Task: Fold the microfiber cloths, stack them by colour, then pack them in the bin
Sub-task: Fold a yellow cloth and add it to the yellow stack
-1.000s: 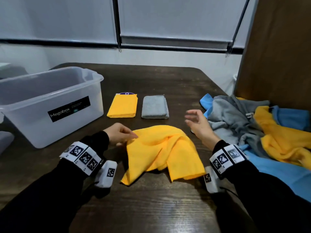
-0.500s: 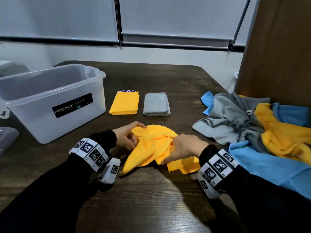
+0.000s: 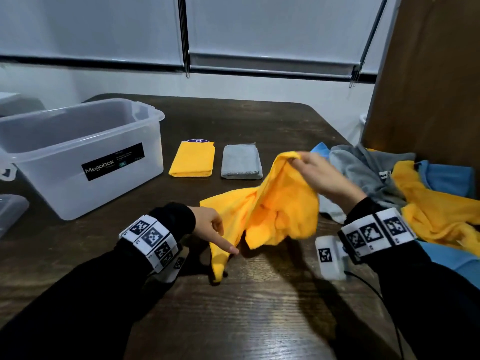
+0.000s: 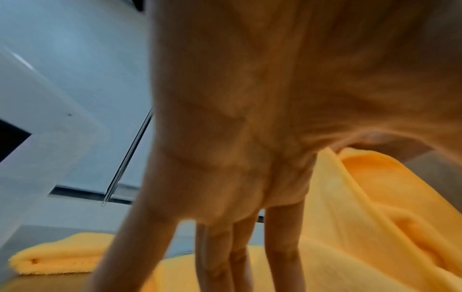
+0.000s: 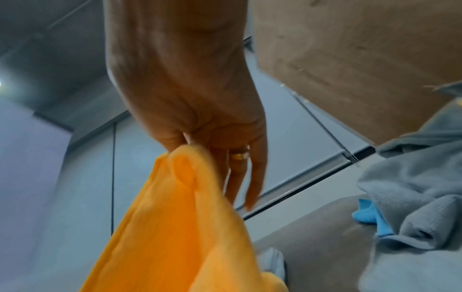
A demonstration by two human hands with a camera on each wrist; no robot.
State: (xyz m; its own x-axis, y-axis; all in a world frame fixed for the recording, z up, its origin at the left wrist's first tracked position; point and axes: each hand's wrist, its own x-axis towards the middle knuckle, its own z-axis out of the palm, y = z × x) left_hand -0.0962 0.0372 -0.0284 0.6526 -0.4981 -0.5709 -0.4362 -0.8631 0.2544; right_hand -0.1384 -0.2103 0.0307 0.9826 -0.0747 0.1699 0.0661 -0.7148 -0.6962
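A crumpled yellow cloth (image 3: 280, 211) is partly raised off the dark table (image 3: 259, 315). My right hand (image 3: 298, 159) pinches its top corner between thumb and fingers and holds it up; the right wrist view shows this pinch (image 5: 190, 148) on the yellow cloth (image 5: 175, 227). My left hand (image 3: 223, 239) lies at the cloth's near left edge with straight fingers (image 4: 220, 256) touching the fabric (image 4: 375, 217). Behind it, a folded yellow cloth (image 3: 192, 159) and a folded grey cloth (image 3: 241, 162) lie side by side. The clear bin (image 3: 52, 183) stands at the left.
A heap of unfolded grey (image 3: 363, 175), yellow (image 3: 436, 214) and blue (image 3: 446, 178) cloths covers the table's right side. A brown board (image 3: 428, 87) rises behind the heap. Part of another clear plastic piece (image 3: 10, 211) shows at the far left edge.
My right hand has taken a corner of the yellow cloth and lifted it up and to the right, opening the bundle. My left hand has stayed low at the cloth's left edge.
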